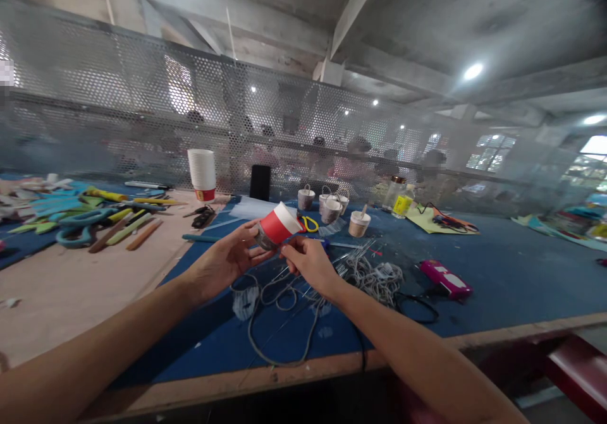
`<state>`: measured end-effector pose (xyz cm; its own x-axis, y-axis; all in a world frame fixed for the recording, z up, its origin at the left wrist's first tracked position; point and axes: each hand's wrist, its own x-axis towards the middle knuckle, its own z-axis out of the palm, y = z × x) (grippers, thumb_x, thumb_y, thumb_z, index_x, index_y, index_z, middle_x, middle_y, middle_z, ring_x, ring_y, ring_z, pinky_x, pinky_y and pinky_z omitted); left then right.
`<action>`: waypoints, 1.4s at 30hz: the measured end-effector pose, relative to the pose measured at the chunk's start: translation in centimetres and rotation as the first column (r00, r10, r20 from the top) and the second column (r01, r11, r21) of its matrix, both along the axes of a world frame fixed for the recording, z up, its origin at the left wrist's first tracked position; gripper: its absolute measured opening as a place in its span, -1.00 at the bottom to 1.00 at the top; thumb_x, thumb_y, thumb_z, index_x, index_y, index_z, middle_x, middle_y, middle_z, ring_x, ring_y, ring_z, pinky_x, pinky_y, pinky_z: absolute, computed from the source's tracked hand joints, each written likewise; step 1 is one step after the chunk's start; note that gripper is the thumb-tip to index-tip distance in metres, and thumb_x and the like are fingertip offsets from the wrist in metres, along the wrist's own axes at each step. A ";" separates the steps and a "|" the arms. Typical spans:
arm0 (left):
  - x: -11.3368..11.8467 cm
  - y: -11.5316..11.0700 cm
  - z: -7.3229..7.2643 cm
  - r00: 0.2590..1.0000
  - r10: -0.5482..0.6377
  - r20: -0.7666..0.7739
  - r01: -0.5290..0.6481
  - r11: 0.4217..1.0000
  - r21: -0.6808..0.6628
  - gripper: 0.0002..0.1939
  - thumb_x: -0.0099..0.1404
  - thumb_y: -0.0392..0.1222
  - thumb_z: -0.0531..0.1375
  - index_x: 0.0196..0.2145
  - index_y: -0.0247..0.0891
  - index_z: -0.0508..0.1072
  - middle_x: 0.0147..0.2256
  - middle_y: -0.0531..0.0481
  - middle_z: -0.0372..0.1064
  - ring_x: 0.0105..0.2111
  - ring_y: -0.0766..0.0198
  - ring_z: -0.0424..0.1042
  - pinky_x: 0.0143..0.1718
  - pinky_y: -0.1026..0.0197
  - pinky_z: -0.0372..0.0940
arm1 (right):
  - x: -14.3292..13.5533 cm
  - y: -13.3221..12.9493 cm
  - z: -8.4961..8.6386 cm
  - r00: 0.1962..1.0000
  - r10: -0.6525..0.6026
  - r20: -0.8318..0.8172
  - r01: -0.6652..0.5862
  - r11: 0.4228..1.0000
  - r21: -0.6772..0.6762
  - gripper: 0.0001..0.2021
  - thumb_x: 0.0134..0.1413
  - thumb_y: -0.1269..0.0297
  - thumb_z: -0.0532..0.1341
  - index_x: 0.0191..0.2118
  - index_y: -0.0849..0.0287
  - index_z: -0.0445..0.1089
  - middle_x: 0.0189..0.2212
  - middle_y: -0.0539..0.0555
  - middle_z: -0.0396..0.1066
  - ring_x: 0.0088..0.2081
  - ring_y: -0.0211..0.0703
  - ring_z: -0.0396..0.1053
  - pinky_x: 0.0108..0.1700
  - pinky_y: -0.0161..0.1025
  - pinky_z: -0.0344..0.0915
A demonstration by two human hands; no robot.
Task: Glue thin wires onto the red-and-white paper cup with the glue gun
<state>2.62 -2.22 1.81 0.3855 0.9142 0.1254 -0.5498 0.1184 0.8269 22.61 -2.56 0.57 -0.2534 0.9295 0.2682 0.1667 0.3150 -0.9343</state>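
Note:
My left hand [225, 261] grips a red and white paper cup [279, 223], tilted with its white rim up and to the right. Grey cord is wound around the cup's lower end. Just right of the cup's base, my right hand [310, 263] is closed in a pinch on the grey cord, whose end is hidden by the fingers. Below both hands, loose loops of the same cord lie on the blue table top [213, 342] and lead to a tangled cord heap [379, 278]. Scissors with yellow handles [310, 224] lie behind the right hand.
Several small cord-wrapped cups [331, 209] stand farther back, near a black phone [260, 182]. A stack of paper cups [202, 171] is at back left, beside tools and pens [126, 228]. Right are a magenta device [446, 278] and a yellow-labelled bottle [403, 204]. A perforated screen [284, 121] stands behind.

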 end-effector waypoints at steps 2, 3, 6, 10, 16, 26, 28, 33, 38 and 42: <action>0.0 0.0 0.0 1.000 0.003 -0.004 -0.003 1.000 0.002 -0.67 0.30 -0.29 0.27 0.03 -0.24 0.52 0.09 -0.23 0.53 -0.02 -0.03 0.59 0.08 0.00 0.46 | 0.0 0.0 0.0 1.000 -0.004 0.013 0.004 1.000 0.008 -0.77 0.20 0.17 0.22 -0.44 0.17 0.40 -0.70 -0.12 0.26 -0.62 -0.32 0.20 -0.51 -0.34 0.14; 0.0 0.0 0.0 1.000 0.002 -0.005 -0.002 1.000 0.003 -0.68 0.30 -0.30 0.27 0.02 -0.24 0.52 0.10 -0.23 0.53 -0.02 -0.03 0.59 0.08 0.00 0.47 | 0.0 0.0 0.0 1.000 -0.007 0.017 0.006 1.000 0.014 -0.76 0.19 0.17 0.22 -0.44 0.17 0.40 -0.70 -0.12 0.26 -0.62 -0.32 0.20 -0.50 -0.34 0.14; 0.1 -0.1 0.1 1.000 -0.001 -0.006 0.001 1.000 0.003 -0.71 0.31 -0.30 0.26 -0.01 -0.25 0.53 0.10 -0.24 0.52 -0.02 -0.02 0.59 0.05 0.02 0.48 | 0.0 0.1 0.0 1.000 -0.013 0.023 0.012 1.000 0.028 -0.76 0.19 0.17 0.23 -0.46 0.17 0.40 -0.71 -0.12 0.25 -0.62 -0.32 0.20 -0.49 -0.34 0.14; 0.2 -0.3 0.3 1.000 0.001 -0.005 -0.001 1.000 0.000 -0.72 0.30 -0.30 0.28 -0.02 -0.26 0.54 0.10 -0.26 0.52 -0.03 -0.04 0.60 0.04 0.01 0.49 | 0.1 0.1 -0.1 1.000 -0.009 0.027 0.008 0.999 0.038 -0.75 0.19 0.16 0.24 -0.46 0.17 0.40 -0.70 -0.12 0.26 -0.62 -0.33 0.20 -0.50 -0.34 0.14; 0.1 -0.2 0.0 1.000 -0.001 -0.022 0.001 1.000 0.022 -0.70 0.34 -0.27 0.26 0.02 -0.27 0.53 0.10 -0.25 0.52 -0.04 -0.02 0.60 0.08 -0.02 0.47 | 0.2 0.2 -0.2 0.999 -0.007 0.032 0.006 0.999 0.034 -0.75 0.19 0.18 0.23 -0.46 0.17 0.40 -0.70 -0.12 0.25 -0.63 -0.33 0.18 -0.50 -0.35 0.13; 0.2 -0.1 0.1 0.999 0.004 -0.035 -0.004 1.000 0.003 -0.68 0.37 -0.30 0.21 0.07 -0.33 0.50 0.08 -0.27 0.54 -0.03 -0.01 0.60 0.07 -0.01 0.48 | 0.2 0.5 -0.4 0.998 -0.014 0.058 0.011 0.998 0.057 -0.75 0.19 0.17 0.23 -0.47 0.18 0.39 -0.71 -0.13 0.25 -0.62 -0.35 0.19 -0.47 -0.36 0.15; 0.3 -0.1 0.1 1.000 0.008 -0.029 -0.008 1.000 -0.005 -0.70 0.38 -0.30 0.21 0.05 -0.34 0.51 0.03 -0.28 0.57 -0.05 -0.01 0.61 0.03 0.01 0.50 | 0.2 0.7 -0.6 0.999 -0.001 0.053 -0.002 0.998 0.063 -0.75 0.20 0.18 0.22 -0.45 0.18 0.38 -0.70 -0.13 0.25 -0.61 -0.34 0.20 -0.48 -0.36 0.15; 0.2 0.4 -0.3 1.000 -0.007 -0.004 0.007 0.999 -0.050 -0.77 0.42 -0.26 0.18 -0.02 -0.39 0.51 -0.04 -0.33 0.59 -0.08 0.01 0.62 0.02 0.05 0.51 | 0.1 0.8 -0.9 0.999 0.021 0.026 -0.023 0.995 0.094 -0.73 0.24 0.09 0.20 -0.40 0.17 0.37 -0.66 -0.12 0.28 -0.61 -0.32 0.23 -0.49 -0.35 0.17; 0.1 0.7 -0.4 1.000 0.004 0.003 -0.004 0.997 -0.082 -0.76 0.45 -0.22 0.17 -0.03 -0.39 0.51 -0.06 -0.33 0.60 -0.12 0.03 0.64 0.00 0.08 0.52 | 0.1 0.4 -0.8 0.998 -0.052 0.019 0.049 0.991 0.124 -0.71 0.19 0.01 0.28 -0.30 0.16 0.36 -0.62 -0.11 0.30 -0.57 -0.27 0.30 -0.47 -0.32 0.22; 0.0 0.5 -0.1 0.999 0.049 0.014 -0.047 0.992 -0.117 -0.78 0.47 -0.22 0.14 -0.03 -0.34 0.51 -0.08 -0.28 0.60 -0.15 0.07 0.65 -0.05 0.09 0.54 | 0.1 0.3 -0.8 0.979 -0.204 -0.006 0.201 0.956 0.213 -0.57 0.08 0.06 0.39 -0.05 0.14 0.27 -0.52 -0.10 0.37 -0.48 -0.19 0.39 -0.38 -0.26 0.30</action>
<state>2.63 -1.68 1.69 0.3399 0.9402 0.0231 -0.5708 0.1868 0.7996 22.70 -2.23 -0.25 -0.0715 0.8842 0.4617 0.2618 0.4633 -0.8466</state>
